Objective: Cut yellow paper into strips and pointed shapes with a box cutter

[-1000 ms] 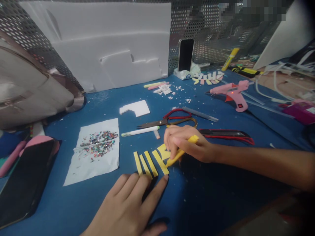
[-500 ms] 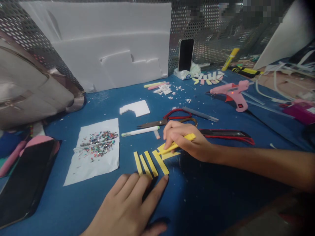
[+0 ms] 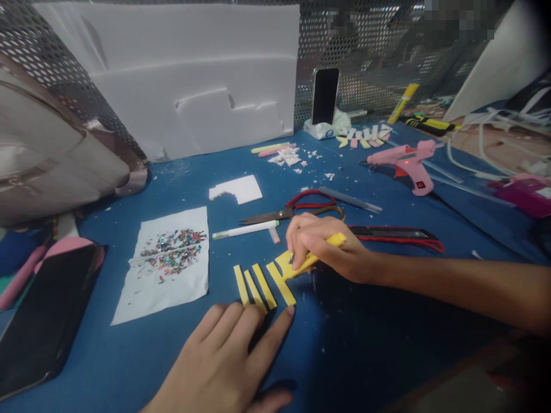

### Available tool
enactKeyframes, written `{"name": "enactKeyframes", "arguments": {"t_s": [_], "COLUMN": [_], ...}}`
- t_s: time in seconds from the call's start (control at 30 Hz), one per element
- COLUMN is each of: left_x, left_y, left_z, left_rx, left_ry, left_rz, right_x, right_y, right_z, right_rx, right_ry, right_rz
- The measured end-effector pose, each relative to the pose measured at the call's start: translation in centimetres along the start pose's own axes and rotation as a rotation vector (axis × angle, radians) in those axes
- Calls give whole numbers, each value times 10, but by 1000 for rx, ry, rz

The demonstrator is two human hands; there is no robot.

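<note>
Right hand (image 3: 327,246) has its fingers clamped on a yellow marker (image 3: 333,244), held slantwise like a pen, tip low and left at the right edge of the rightmost of four yellow strips (image 3: 280,284); can't tell if the tip makes contact. A wider yellow piece (image 3: 283,260) lies just beside that strip, partly hidden by marker and hand. Left hand (image 3: 228,350) is palm down on the tabletop (image 3: 365,361), index stretched out and apart from the others, its tip at the near end of the rightmost strip; thumb apart too, other fingers close together and bent at the near ends of the left strips, exact contact hidden. Strips lie roughly side by side, slightly fanned, small gaps between. Beyond them: white marker (image 3: 245,230) with green ends, a small pale piece (image 3: 274,235) near it, scissors (image 3: 275,215) with handles partly behind the right hand, and a red-and-black cutter (image 3: 394,233) behind the right wrist. Left of the strips, white paper (image 3: 196,284) carries shiny scraps (image 3: 178,258) and a thin stick (image 3: 161,254). Farther back: notched white foam piece (image 3: 247,188), white crumbs (image 3: 287,155), pink glue gun (image 3: 415,163) with a red light, upright phone (image 3: 326,96).
</note>
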State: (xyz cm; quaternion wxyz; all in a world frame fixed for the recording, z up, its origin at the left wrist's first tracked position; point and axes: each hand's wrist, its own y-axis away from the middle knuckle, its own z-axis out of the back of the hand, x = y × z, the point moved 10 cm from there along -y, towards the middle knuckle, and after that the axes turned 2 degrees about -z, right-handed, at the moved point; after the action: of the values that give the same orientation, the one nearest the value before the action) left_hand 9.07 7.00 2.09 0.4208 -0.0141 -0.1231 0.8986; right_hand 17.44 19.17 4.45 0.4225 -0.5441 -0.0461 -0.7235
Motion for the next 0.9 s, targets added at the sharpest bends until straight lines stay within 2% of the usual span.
{"name": "enactKeyframes", "arguments": {"t_s": [0.1,0.3,0.43,0.6,0.67,0.77,0.9], "left_x": [0,1,0,3,1,1,1], "left_y": [0,1,4,2,2,2,1], "left_z": [-4,-2,-5,-2,-5,-1,-1], "left_rx": [34,17,40,-9,29,0,16], "left_ry": [4,19,11,32,25,30,13], "left_rz": [-4,2,-9,29,18,18,-10], "right_x": [4,-6,0,10,13,11,2], "right_y": [0,0,0,0,0,0,0], "right_z": [-1,5,1,-6,-7,-3,6], "right_rx": [21,-78,-14,92,105,67,-30], "right_ry": [-41,25,-11,-44,-62,-85,-73], "right_rz": [36,-56,-4,57,73,67,12]}}
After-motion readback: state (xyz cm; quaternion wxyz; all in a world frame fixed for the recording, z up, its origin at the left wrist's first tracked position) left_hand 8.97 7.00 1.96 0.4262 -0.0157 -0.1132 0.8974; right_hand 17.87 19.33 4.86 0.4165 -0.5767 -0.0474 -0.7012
